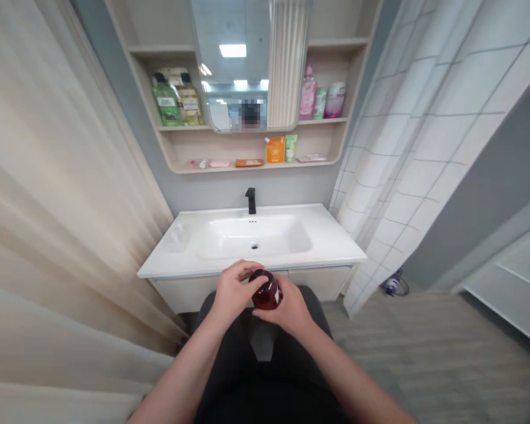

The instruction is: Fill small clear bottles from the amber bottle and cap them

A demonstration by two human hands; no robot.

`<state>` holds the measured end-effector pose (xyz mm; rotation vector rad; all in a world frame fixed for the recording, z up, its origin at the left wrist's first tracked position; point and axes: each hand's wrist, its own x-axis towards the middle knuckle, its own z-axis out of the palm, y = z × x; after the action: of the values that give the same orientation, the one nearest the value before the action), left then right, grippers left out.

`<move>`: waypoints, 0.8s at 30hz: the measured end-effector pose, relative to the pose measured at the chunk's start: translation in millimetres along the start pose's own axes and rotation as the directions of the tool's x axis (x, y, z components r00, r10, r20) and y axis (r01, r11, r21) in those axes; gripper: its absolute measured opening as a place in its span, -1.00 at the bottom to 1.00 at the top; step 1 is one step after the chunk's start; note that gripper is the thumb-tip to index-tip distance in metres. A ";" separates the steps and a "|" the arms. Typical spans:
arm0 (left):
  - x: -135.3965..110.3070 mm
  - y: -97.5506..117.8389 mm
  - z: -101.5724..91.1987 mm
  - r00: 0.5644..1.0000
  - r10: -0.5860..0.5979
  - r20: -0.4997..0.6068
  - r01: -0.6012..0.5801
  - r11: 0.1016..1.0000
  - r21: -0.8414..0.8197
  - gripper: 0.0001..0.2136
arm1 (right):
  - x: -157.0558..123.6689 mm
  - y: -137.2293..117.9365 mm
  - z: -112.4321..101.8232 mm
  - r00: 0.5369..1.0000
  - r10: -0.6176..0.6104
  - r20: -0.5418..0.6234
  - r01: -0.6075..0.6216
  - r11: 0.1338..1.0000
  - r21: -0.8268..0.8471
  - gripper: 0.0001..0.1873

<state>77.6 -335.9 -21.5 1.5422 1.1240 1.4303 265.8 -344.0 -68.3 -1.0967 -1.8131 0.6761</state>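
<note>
Bare forearms [181,371] reach to lower centre, where the left hand [234,291] clenches its fingers over a dark amber bottle [265,297] and the right hand [291,312] grasps its side, just below the white washbasin [335,247].

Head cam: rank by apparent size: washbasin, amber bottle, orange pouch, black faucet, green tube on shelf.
1. White washbasin
2. Amber bottle, though nearness to the camera inflates it
3. Orange pouch
4. Black faucet and green tube, too alike to rank
</note>
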 end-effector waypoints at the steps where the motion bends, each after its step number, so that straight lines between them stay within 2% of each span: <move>1: -0.3 -4.9 0.2 1.000 -0.018 -0.016 0.018 1.000 -0.017 -0.73 | 0.7 1.6 1.8 1.000 0.001 0.013 -0.001 1.000 0.014 -0.15; 5: -1.5 -24.2 -3.7 0.999 -0.044 -0.011 0.043 0.998 -0.051 -0.60 | 5.9 8.0 8.6 0.999 0.013 0.042 -0.015 0.999 0.047 -0.19; 7: -3.4 -32.7 -6.9 0.999 -0.035 0.009 0.035 0.999 -0.005 -0.46 | 9.8 10.8 12.9 0.999 0.025 0.027 -0.026 0.998 0.048 -0.23; 10: -5.8 -43.2 -11.3 0.995 -0.095 0.031 0.092 0.991 0.100 -0.22 | 17.7 13.7 22.1 0.999 0.035 0.001 -0.035 0.998 0.048 -0.29; 13: -3.9 -50.6 -17.2 0.988 -0.151 0.029 0.146 0.981 0.128 -0.25 | 28.7 15.8 34.1 0.999 0.034 0.019 -0.036 0.997 0.068 -0.24; 16: 5.1 -55.1 -31.2 0.987 -0.160 -0.027 0.162 0.980 0.119 -0.27 | 43.4 23.3 43.2 0.996 -0.036 0.077 0.030 0.996 0.086 -0.05; 19: 21.5 -59.3 -61.5 0.975 -0.151 -0.165 0.177 0.973 0.151 -0.25 | 62.1 45.8 41.9 0.988 -0.103 0.112 0.097 0.994 0.059 0.04; 21: 34.7 -64.1 -92.2 0.944 -0.122 -0.305 0.205 0.944 0.257 -0.23 | 76.4 70.9 34.3 0.991 -0.090 0.099 0.087 0.996 0.036 -0.13; 24: 53.0 -75.5 -148.7 0.874 -0.043 -0.484 0.305 0.825 0.476 -0.24 | 98.2 117.2 15.9 0.998 -0.033 0.050 0.033 0.999 -0.013 -0.48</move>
<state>-79.0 -266.7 -57.9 1.4267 2.0542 1.4539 277.7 -203.0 -128.3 -1.0653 -1.8768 0.6778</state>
